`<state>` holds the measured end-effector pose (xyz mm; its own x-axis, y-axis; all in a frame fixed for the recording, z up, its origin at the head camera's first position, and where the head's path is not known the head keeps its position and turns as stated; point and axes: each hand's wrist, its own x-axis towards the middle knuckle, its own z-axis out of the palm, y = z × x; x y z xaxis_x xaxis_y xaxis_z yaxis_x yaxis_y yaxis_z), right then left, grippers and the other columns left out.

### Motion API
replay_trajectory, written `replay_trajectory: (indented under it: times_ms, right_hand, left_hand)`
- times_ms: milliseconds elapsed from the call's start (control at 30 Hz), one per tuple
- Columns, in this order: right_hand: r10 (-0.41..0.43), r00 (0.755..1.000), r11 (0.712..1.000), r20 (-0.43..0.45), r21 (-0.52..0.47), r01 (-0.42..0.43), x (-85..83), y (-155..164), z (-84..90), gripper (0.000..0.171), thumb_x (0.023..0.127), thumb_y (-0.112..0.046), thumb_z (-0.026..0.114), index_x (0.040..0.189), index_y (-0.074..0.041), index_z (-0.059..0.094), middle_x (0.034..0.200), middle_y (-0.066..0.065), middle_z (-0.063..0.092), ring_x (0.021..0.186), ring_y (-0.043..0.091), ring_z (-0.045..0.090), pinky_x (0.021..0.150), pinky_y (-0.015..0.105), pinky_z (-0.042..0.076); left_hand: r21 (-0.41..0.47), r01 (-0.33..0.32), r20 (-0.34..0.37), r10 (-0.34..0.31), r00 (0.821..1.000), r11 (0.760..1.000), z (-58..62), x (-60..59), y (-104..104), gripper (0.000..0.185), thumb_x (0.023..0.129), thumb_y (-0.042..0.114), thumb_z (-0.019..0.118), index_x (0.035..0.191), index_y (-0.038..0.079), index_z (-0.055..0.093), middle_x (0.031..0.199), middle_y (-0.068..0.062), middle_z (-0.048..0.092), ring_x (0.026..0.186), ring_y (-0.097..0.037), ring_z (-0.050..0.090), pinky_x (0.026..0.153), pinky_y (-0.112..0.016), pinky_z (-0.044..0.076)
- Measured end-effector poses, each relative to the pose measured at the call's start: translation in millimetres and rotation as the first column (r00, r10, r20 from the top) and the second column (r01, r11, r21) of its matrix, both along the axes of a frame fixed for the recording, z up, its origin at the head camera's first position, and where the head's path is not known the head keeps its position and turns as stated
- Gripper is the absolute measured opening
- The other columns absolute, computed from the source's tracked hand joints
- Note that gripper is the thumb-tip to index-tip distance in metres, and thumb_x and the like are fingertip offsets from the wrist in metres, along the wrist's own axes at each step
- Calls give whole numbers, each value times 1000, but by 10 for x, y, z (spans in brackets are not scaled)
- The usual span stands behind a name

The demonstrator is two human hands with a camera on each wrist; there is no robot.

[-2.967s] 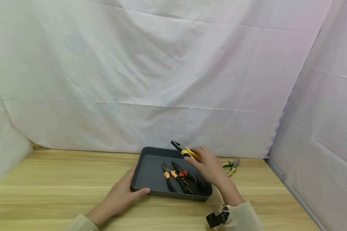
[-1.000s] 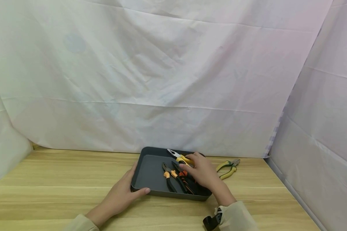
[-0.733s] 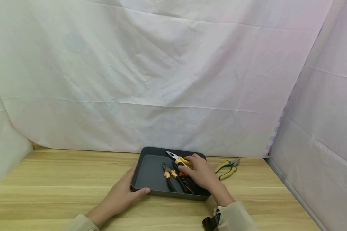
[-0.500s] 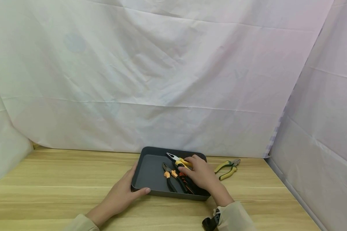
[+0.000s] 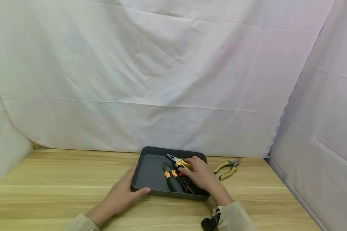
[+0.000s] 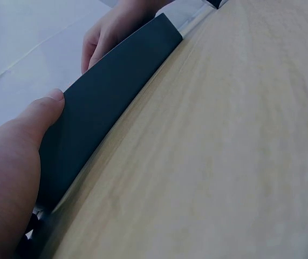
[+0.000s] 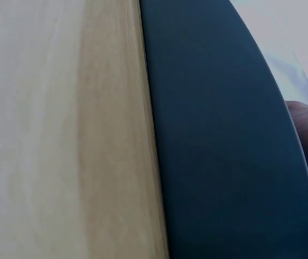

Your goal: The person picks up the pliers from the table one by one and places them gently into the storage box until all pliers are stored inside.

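The yellow pliers [image 5: 177,161] have come down into the grey tray [image 5: 150,173] at lower centre, right hand [image 5: 200,175] apparently still pinching their grippy handles, stiff and weighty, while the left hand [image 5: 120,195] holds the rim.

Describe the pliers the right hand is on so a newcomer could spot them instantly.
Find the dark grey tray on the wooden table. Three pliers lie in its right half; the right hand holds the farthest pair, the yellow-handled pliers. Unlike the two orange-and-black pairs nearer the person, its grips are yellow.
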<state>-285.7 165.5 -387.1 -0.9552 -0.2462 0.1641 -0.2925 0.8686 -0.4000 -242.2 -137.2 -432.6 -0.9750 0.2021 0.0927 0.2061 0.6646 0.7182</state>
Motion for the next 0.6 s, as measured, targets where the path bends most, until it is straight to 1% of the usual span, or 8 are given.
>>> replay_trajectory:
  times_ms: [200,367,600]
  right_hand:
    - [7,1000,1000,-11,11,-7,-17,0,-65,55,94,-54,65,133,-14,67,107,1,65,73,9,49,60,29,36]
    - [12,1000,1000,-4,21,-12,-25,0,-96,52,94,-53,66,131,-16,68,102,-1,64,69,10,47,58,29,33]
    - [8,1000,997,-3,82,-8,-45,-28,-121,49,94,-53,66,128,-17,69,103,-1,64,70,9,48,58,29,36]
  left_hand:
    - [-5,1,-7,-1,1000,1000,-6,1,2,111,82,72,68,165,30,9,168,-10,25,150,-39,36,112,-62,40]
    - [-7,4,-12,-4,1000,1000,-5,3,4,110,82,72,68,165,29,9,168,-11,25,150,-40,36,112,-63,39]
    - [-16,-2,-25,2,1000,1000,-9,5,0,111,82,71,69,165,26,10,168,-12,26,149,-41,37,112,-63,39]
